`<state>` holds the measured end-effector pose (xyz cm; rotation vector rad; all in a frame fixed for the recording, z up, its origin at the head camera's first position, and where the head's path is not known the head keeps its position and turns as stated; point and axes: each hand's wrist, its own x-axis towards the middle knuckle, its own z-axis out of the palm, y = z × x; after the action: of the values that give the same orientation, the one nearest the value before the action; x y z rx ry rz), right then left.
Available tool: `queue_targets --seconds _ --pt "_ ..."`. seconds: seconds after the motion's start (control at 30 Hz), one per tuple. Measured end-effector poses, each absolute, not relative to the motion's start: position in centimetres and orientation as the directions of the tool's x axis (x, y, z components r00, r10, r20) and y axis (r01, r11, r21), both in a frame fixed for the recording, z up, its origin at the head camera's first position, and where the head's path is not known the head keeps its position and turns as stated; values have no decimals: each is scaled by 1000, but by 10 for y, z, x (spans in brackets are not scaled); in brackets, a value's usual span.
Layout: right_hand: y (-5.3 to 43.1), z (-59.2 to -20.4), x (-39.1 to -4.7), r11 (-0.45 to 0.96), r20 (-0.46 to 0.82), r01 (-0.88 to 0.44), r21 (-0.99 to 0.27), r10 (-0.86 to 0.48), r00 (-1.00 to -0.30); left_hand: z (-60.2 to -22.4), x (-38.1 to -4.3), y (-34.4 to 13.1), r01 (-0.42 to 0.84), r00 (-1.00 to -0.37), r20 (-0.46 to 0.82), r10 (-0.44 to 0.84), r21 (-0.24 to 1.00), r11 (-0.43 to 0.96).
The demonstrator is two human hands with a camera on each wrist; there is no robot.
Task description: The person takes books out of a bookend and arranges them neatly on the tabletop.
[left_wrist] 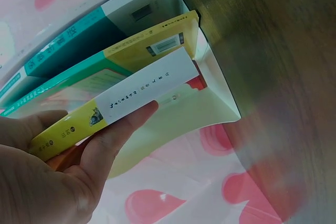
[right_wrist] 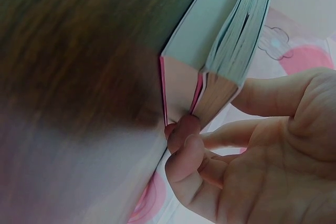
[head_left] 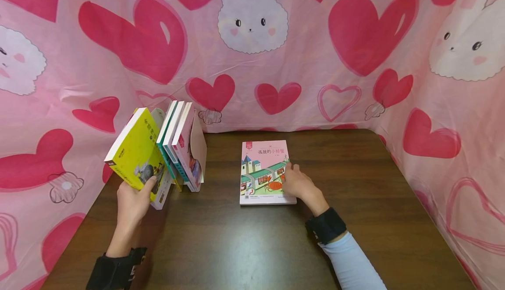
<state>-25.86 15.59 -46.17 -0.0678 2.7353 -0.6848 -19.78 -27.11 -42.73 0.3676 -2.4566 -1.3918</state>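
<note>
On the left, my left hand point(head_left: 134, 200) grips a yellow book point(head_left: 136, 149) by its lower end, thumb on the cover. In the left wrist view its yellow and white spine point(left_wrist: 136, 90) tilts beside a yellow-green book point(left_wrist: 152, 38) and a teal and white book point(left_wrist: 139, 3) in a pale bookend point(left_wrist: 220, 85). My right hand point(head_left: 301, 182) holds the right edge of a pink picture book point(head_left: 264, 158) lying flat on the table. The right wrist view shows two stacked book blocks point(right_wrist: 210, 45), with curled fingers point(right_wrist: 184, 156) at their edge and the thumb partly hidden behind the cover.
Several upright books point(head_left: 175, 136) stand close together between the bookend's sides, right of the yellow book. The dark wooden table point(head_left: 221, 241) reaches back to a pink curtain point(head_left: 252, 70) with hearts and rabbits, which also hangs along both sides.
</note>
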Motion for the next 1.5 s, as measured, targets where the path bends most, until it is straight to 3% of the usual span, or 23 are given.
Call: queue_targets --seconds 0.3,1.5 --pt "156 -463 -259 887 -300 37 -461 -116 -947 -424 -184 -270 -127 -928 76 -365 856 501" --pt "155 -460 -258 885 -307 45 -463 -112 -945 -415 -143 -261 -99 -899 183 -397 799 593"
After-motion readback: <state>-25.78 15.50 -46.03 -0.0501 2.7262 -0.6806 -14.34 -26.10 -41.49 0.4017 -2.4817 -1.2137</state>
